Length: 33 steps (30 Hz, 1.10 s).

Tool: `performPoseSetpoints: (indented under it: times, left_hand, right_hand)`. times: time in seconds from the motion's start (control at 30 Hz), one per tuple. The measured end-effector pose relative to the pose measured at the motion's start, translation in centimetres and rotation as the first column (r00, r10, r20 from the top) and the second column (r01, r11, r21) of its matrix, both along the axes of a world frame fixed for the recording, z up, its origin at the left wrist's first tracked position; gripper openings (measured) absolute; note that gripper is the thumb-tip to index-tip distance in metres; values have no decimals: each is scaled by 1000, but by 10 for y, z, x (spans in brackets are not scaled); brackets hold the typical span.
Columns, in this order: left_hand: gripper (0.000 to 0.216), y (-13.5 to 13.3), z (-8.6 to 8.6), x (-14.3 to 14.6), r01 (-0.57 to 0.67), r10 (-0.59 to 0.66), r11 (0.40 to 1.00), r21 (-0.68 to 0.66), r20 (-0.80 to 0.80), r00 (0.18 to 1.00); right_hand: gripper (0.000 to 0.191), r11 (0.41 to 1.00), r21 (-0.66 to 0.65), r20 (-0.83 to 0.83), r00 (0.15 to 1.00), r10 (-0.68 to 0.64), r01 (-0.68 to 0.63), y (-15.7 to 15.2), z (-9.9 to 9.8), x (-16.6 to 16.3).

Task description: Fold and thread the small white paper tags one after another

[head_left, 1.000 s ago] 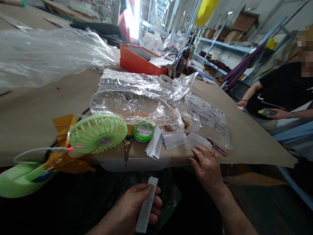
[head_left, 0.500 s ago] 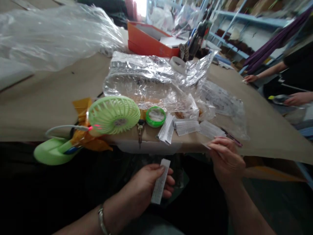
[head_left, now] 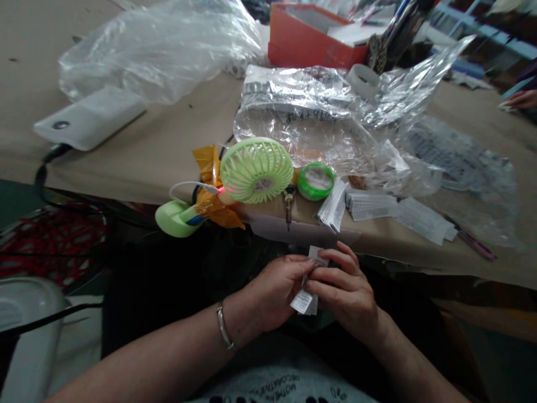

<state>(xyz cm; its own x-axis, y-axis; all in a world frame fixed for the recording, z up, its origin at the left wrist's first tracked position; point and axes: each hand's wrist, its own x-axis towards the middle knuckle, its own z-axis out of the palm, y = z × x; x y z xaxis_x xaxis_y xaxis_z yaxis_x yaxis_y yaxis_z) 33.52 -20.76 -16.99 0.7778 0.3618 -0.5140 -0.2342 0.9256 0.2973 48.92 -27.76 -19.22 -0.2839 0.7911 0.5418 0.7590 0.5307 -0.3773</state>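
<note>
My left hand pinches printed white paper labels between thumb and fingers, in front of my lap below the table edge. My right hand meets it from the right, its fingers closed over the same labels, covering their middle. At least two label ends stick out below the fingers, slightly fanned, and one end shows above. On the table edge beyond lie a bundle of labels and further spread stacks of printed labels. A round green tub with whitish content stands beside them.
A green fan is taped at the table edge, with a small screwdriver-like tool near it. Clear plastic bags, a tape roll, an orange box, a white power bank and a pen lie about. Another person's hand shows at right.
My right hand has come from the label stacks on the table to my left hand, and both now hold labels together. The view has turned left and down.
</note>
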Motion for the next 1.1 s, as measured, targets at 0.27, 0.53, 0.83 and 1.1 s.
performPoseSetpoints:
  times: [0.27, 0.53, 0.83, 1.1]
  left_hand:
    - [15, -4, -9, -1, 10, -9, 999, 32, -28, 1000]
    - [23, 0, -5, -10, 215, -213, 973, 90, -30, 977]
    - [30, -10, -9, -11, 285, -287, 921, 266, -32, 957]
    - [24, -11, -8, -10, 265, -238, 924, 275, -128, 963]
  right_hand:
    - [28, 996, -37, 1, 997, 75, -75, -2, 4, -1]
    - [31, 919, -388, -575, 763, -295, 63, -8, 2, 12]
    - [48, 537, -620, -784, 427, -451, -572, 5, -6, 4]
    - [33, 701, -649, -706, 579, -409, -297, 2, -8, -5]
